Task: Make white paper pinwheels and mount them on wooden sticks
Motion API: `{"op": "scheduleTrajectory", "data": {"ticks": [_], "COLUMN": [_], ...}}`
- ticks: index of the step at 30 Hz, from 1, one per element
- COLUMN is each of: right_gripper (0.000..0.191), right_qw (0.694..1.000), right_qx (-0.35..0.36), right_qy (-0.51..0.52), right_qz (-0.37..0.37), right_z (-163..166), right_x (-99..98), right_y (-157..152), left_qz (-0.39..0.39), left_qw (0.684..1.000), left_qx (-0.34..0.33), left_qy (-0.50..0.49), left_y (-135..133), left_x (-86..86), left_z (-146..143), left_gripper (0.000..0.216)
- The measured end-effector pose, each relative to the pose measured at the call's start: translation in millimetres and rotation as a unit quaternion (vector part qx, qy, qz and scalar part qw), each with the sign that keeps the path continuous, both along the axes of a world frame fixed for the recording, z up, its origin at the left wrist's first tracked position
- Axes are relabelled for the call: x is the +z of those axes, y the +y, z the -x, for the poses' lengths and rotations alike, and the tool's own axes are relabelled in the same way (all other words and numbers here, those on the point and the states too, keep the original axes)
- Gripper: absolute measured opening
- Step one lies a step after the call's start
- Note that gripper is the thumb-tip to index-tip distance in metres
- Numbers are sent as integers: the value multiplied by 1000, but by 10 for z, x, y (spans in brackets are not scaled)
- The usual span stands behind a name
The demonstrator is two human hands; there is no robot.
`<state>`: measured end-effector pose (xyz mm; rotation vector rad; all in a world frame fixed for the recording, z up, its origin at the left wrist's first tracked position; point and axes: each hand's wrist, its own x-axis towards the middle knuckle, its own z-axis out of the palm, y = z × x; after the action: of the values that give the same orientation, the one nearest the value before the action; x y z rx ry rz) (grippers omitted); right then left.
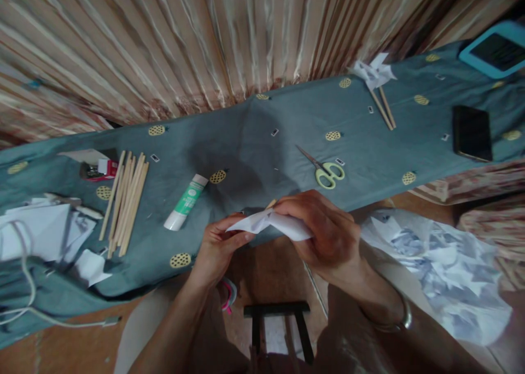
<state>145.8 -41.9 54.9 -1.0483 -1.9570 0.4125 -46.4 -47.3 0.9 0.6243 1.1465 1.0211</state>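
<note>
Both my hands hold a folded white paper piece [268, 223] just above the near edge of the blue-grey cloth-covered table [254, 139]. My left hand [217, 248] pinches its left tip between thumb and fingers. My right hand [324, 232] is curled over its right part, and the tip of a thin wooden stick [270, 203] pokes out from under the fingers. A glue stick [186, 202] lies on the cloth to the left of my hands. Yellow-handled scissors [326, 171] lie just beyond my right hand.
A bundle of wooden sticks [125, 199] lies at the left beside paper scraps [36, 229] and a white cable [28, 286]. A paper pinwheel on sticks [375, 76], a black phone [471, 132] and a teal tablet [496, 48] sit far right. A bag of paper [443, 270] rests at the right, and a dark stool [279, 322] stands below.
</note>
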Motion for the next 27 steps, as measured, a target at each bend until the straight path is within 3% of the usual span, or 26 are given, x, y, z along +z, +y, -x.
{"op": "scheduleTrajectory", "data": {"ticks": [14,27], "right_gripper": [21,24], "right_qw": [1000,1000], "right_qx": [1,5], "right_qy": [9,12], "right_qz": [16,21], "right_z": [6,2], "right_x": [13,21], "right_y": [10,6], "left_qz": [-16,19], "left_qw": [1000,1000], "left_qx": [-25,-10], "left_qy": [-8,11], "left_y": [-17,-5], "left_x": [-62,-1], "left_z": [20,-9], "left_gripper": [23,26]}}
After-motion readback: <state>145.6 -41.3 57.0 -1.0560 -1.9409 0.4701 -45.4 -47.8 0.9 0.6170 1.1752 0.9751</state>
